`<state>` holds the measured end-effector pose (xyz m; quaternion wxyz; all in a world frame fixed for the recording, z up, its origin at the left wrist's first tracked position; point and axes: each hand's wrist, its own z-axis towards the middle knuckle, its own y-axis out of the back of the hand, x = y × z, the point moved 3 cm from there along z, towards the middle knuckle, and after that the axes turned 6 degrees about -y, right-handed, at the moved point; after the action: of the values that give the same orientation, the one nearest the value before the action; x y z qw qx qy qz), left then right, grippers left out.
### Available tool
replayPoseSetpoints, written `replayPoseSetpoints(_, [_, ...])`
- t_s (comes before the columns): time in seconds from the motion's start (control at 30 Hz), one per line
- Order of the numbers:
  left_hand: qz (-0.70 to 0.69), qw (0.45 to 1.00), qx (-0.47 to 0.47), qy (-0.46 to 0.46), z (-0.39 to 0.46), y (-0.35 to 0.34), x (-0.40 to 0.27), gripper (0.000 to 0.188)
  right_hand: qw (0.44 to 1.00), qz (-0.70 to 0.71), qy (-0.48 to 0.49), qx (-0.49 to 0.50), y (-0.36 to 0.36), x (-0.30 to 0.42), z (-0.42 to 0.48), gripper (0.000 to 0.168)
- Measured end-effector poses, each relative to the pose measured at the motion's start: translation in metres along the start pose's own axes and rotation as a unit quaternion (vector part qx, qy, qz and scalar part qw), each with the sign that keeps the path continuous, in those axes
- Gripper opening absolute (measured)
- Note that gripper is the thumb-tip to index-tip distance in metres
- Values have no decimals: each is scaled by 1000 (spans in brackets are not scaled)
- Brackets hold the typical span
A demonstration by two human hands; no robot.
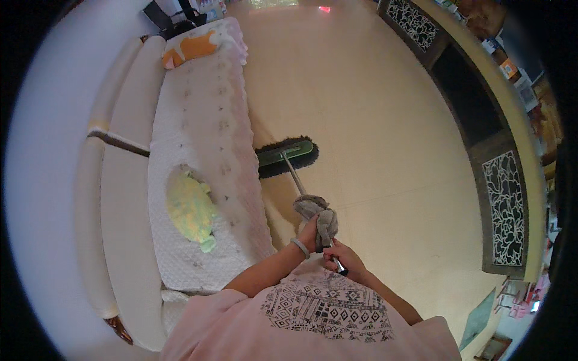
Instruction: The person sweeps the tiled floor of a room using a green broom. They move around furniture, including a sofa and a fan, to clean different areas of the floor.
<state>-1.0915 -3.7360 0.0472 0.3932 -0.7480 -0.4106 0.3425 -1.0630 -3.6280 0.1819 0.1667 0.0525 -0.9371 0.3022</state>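
Note:
A flat dust mop with a green plate and a dark fringe (pixel 310 159) rests on the floor, the left end of its head hidden behind the sofa cover's edge. From it the metal mop handle (pixel 294 175) slants up towards my body. A grey cloth (pixel 326 225) is bunched around the handle. My left hand (pixel 309 234), with a pale bangle at the wrist, grips the cloth and the handle inside it. Lower down, close to my shirt, my right hand (pixel 347 258) is closed around the handle near its black-tipped end.
On the left stands a long cream sofa (pixel 122 203) with a quilted cover (pixel 203 104). A yellow-green plush toy (pixel 190 206) and an orange-and-white cushion (pixel 192 48) lie on it. Tan floor (pixel 361 113) stretches to a low cabinet with lattice panels (pixel 503 207) at right.

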Motion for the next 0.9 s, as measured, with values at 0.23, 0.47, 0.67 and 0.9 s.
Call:
replayPoseSetpoints(0.23, [98, 995, -4, 20, 91, -22, -125, 29, 999, 23, 22, 28, -26, 122, 87, 20])
replayPoseSetpoints(0.47, [112, 990, -82, 13, 156, -13, -206, 30, 997, -66, 25, 31, -40, 195, 152, 17])
replayPoseSetpoints(0.67, [117, 988, -90, 51, 209, -7, -280, 30, 994, -91, 34, 39, -52, 260, 224, 19])
replayPoseSetpoints(0.9, [124, 984, -112, 59, 289, -18, -425, 29, 995, -55, 59, 54, -122, 385, 309, 18])
